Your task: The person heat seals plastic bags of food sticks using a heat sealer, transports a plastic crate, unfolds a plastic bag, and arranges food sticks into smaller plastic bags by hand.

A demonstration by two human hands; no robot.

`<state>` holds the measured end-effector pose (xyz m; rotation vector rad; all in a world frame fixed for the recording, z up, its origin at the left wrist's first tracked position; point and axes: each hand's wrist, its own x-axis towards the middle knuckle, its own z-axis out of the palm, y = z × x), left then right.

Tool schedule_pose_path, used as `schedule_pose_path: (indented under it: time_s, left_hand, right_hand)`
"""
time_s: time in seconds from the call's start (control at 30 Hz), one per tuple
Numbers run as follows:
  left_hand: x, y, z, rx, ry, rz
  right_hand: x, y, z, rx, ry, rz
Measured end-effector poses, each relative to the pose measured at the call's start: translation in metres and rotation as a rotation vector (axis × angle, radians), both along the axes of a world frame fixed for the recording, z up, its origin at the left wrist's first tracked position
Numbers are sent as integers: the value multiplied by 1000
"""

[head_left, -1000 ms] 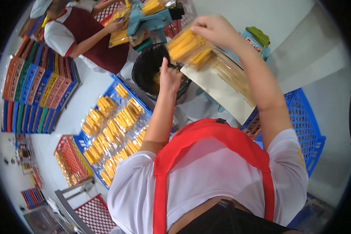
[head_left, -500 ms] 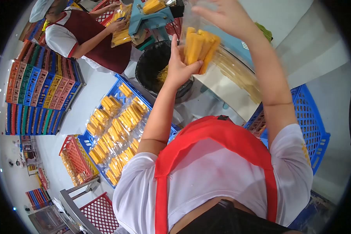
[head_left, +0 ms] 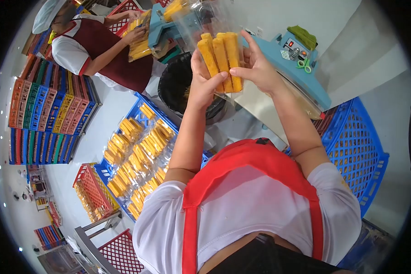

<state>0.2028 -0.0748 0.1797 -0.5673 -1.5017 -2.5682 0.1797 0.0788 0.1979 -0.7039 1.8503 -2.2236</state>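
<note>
A clear plastic bag of yellow sticks (head_left: 222, 57) is held up in front of me, its sticks side by side and its loose top rising above them. My left hand (head_left: 204, 81) grips the lower left side, thumb across the front. On the right side, my right hand (head_left: 260, 68) is closed on the same bag, with its thumb pressed near the other thumb. Below and to the left, a blue crate (head_left: 157, 109) holds several similar bags of yellow sticks (head_left: 153, 141). Behind the held bag stands a light-blue machine (head_left: 278, 57).
Green scissors (head_left: 304, 65) and a green cloth (head_left: 302, 36) lie on the machine. A bin with a black liner (head_left: 171, 86) stands beyond my left forearm. A co-worker (head_left: 102, 48) handles another bag at upper left. Stacked crates (head_left: 50, 102) stand left; another blue crate (head_left: 358, 146) is at right.
My right hand has come down from above the bag to its right side. The bag has moved slightly left and now faces me, and the machine's panel and scissors are uncovered.
</note>
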Motion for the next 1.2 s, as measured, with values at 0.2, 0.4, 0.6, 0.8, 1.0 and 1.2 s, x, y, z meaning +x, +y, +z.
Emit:
schedule_pose_path:
  time_s: [0.2,0.4,0.6,0.8,1.0,1.2]
  left_hand:
    - [7,-6,4,-234,75,131]
    - [17,-1,43,-742,347,338]
    - [16,-1,48,-841,457,421]
    - [21,-6,39,-965,510,498]
    - [23,-8,21,-292,219,258]
    - [11,-15,-2,383,-164,-185]
  right_hand:
    - [1,5,-4,-105,203,41]
    - [9,12,18,328,752,-306]
    - [12,8,13,18,220,-8]
    - [11,9,9,36,89,46]
    - [30,8,41,328,941,-260]
    - [19,12,25,52,139,132]
